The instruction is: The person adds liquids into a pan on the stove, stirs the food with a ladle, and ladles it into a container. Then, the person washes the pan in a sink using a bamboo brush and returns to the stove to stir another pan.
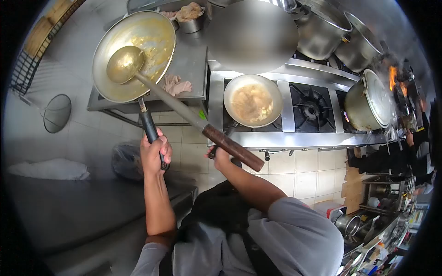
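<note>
My left hand (155, 149) is closed around the black handle of a large frying pan (102, 69), raised at the left and tilted. Yellowish residue coats its inside. A big ladle (125, 64) rests bowl-down in that pan. Its long grey shaft with a brown grip end slants across toward the right, above my right forearm, and neither hand holds it. My right hand (220, 157) is closed on the dark handle of a second frying pan (256, 99), partly hidden by the ladle. That pan sits on the stove with brownish liquid and pale pieces in it.
The steel stove (299, 139) has a burner (311, 108) right of the pan, then a lidded pot (372, 101). Large pots (322, 34) stand behind. Flames (392, 78) rise far right, near another person (391, 156). A cloth (176, 86) lies on the steel counter.
</note>
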Tool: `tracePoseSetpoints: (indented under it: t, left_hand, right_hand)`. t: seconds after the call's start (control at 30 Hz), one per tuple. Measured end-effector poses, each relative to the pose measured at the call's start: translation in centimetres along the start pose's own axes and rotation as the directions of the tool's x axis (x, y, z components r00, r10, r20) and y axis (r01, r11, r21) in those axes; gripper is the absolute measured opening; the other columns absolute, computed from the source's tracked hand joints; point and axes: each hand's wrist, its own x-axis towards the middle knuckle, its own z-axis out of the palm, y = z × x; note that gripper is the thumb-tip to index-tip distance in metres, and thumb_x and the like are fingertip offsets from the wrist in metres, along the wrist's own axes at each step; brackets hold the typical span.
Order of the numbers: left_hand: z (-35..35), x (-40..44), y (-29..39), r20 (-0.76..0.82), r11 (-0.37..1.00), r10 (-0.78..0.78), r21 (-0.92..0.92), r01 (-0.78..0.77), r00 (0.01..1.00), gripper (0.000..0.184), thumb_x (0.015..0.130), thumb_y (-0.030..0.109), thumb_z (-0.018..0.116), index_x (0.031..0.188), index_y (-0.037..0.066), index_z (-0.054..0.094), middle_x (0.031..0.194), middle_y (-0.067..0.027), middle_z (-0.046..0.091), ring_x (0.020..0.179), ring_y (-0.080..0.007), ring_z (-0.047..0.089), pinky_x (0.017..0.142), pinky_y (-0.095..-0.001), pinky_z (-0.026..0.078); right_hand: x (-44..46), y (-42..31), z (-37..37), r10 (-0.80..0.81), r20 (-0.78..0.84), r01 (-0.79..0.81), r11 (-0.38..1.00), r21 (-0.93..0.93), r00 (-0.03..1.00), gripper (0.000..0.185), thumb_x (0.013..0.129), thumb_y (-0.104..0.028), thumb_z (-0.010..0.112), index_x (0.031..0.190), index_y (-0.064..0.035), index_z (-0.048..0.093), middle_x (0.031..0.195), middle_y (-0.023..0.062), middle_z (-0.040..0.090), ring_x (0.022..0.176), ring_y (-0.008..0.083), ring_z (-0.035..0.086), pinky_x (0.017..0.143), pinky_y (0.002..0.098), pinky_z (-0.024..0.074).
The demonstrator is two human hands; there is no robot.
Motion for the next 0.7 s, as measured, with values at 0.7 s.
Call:
tracePoseSetpoints:
  t: [0.7]
  left_hand:
    - [-2.4,12.6,2.1,0.079,1.000,0.017,-0.015,-0.015,0.997,0.009,0.085,0.004,0.053,0.093,0.009,0.052,0.056,0.0011,0.045,0.038,-0.0099,0.040,0.036,-0.0235,0.032]
  right_hand:
    - [-9.7,-25.0,-13.0,-0.190,-0.056,0.025,0.400,-0.916,0.980,0.043,0.086,-0.047,0.064,0.082,-0.0056,0.056,0.052,-0.0006,0.046,0.038,0.0076,0.041,0.037,0.0229,0.0346]
